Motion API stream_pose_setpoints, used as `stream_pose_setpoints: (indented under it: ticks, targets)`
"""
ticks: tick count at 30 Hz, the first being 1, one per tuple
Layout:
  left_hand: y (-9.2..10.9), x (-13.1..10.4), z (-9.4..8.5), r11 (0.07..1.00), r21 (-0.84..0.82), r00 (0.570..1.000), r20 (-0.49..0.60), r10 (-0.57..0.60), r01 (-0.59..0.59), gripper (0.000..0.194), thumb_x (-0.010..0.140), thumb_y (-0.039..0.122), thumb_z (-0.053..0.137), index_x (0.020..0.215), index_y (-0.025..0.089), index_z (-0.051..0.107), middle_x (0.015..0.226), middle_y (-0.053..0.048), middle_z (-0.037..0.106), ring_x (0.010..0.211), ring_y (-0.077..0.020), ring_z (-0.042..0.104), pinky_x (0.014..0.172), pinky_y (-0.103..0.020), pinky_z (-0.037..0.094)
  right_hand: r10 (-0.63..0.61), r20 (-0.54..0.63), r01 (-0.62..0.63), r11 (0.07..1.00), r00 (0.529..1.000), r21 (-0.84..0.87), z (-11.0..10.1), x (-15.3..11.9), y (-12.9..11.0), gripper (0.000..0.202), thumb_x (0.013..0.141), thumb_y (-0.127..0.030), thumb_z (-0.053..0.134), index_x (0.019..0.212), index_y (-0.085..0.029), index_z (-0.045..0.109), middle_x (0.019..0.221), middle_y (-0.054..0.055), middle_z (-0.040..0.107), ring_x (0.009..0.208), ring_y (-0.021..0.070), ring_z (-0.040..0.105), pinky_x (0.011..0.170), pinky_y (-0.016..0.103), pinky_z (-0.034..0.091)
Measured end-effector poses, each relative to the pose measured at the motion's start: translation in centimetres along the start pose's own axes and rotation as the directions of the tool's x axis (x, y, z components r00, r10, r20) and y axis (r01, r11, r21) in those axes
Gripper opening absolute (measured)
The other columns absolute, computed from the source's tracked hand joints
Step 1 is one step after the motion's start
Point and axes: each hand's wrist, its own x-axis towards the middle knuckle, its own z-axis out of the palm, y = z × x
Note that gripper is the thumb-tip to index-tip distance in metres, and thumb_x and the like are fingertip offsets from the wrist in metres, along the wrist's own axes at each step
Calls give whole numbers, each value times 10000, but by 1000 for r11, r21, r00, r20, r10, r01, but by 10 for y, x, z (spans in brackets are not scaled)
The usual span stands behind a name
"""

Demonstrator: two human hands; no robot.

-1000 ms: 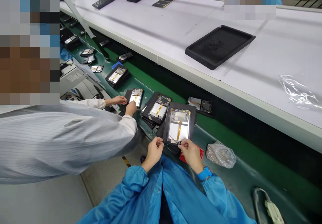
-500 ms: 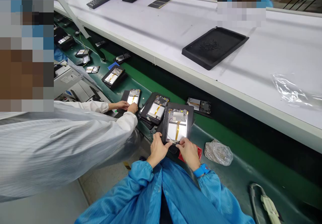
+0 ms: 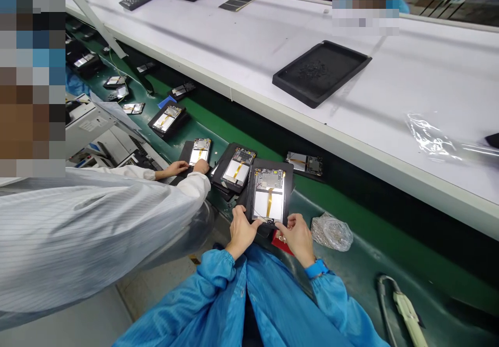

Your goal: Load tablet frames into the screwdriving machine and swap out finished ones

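Note:
An opened tablet (image 3: 268, 193) lies in a black tray on the green conveyor belt (image 3: 351, 264), showing a white battery, an orange flex strip and a circuit board. My left hand (image 3: 240, 230) grips the near left corner of the tablet. My right hand (image 3: 297, 235) pinches a thin part at the tablet's near edge; the part is too small to name. Under my right hand a red object (image 3: 279, 243) peeks out. Both my sleeves are blue.
A co-worker in a white striped coat (image 3: 97, 222) on my left holds another opened tablet (image 3: 199, 152). More opened tablets (image 3: 236, 169) line the belt. A clear bag of small parts (image 3: 331, 231) lies right of my hands. A black tray (image 3: 322, 71) sits on the white shelf.
My left hand moved from the air near the tablet's corner onto the corner and took hold. My right hand stays at the near edge. The co-worker's hands shifted slightly on their tablet.

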Motion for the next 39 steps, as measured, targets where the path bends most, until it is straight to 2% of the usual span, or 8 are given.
stream_pose_setpoints:
  ticks: [7,13,19,23,29,32,36,39]
  targets:
    - [-1,0,0,995,63,997,-23,76,-75,514,774,375,771,1109,231,409,1127,-75,538,1047,-281,609,823,-359,451,42,15,-43,994,999,100,13,2,11,678,717,-549,749,1197,-156,474,1075,136,656,932,281,651,770,363,491]
    - [0,1,-1,985,123,993,-8,119,-117,445,777,345,771,1069,228,457,1060,-65,537,1035,-272,596,849,-359,441,-11,23,9,998,1000,67,21,4,14,592,732,-533,736,1128,-143,532,1091,170,652,1066,328,622,862,395,488]
    - [-2,0,-1,978,110,984,-23,178,-175,405,774,289,762,1064,215,490,1034,-55,529,1023,-252,575,876,-361,447,1,81,-2,1000,997,17,20,4,12,507,774,-521,717,1096,-168,548,1037,144,703,973,311,674,791,361,480]
    - [-7,4,-1,984,-63,985,-50,166,-169,334,755,196,745,1001,211,520,960,-21,519,950,-205,568,867,-334,454,37,94,-38,999,995,16,17,3,6,521,766,-514,733,1105,-169,540,1065,152,709,982,311,681,783,350,480]
    - [-15,10,-6,967,-245,997,-39,65,-73,388,737,174,750,1061,181,537,908,5,532,713,-116,523,717,-258,468,-13,97,7,998,995,58,13,0,4,452,781,-498,720,1057,-181,555,1053,143,707,989,301,679,783,331,483]
    - [-16,5,-9,967,-237,996,-20,87,-89,334,748,130,715,1047,175,574,892,0,560,728,-123,539,745,-264,475,-29,116,20,997,993,78,11,-1,4,459,788,-486,715,1080,-174,548,1059,138,704,996,296,677,794,329,485]
    - [-11,-3,-10,971,-210,993,7,118,-114,377,759,97,679,1121,168,598,942,-34,619,815,-160,593,841,-310,475,-3,121,-8,996,993,87,10,-1,2,471,768,-459,732,1092,-173,545,1050,124,709,981,291,680,793,328,488]
    - [-7,-3,-10,975,-199,994,25,107,-100,393,755,116,688,1136,154,600,951,-53,626,816,-175,610,842,-327,481,18,129,-40,984,992,176,9,0,-1,461,727,-432,759,1049,-176,552,1017,119,712,948,289,686,778,333,501]
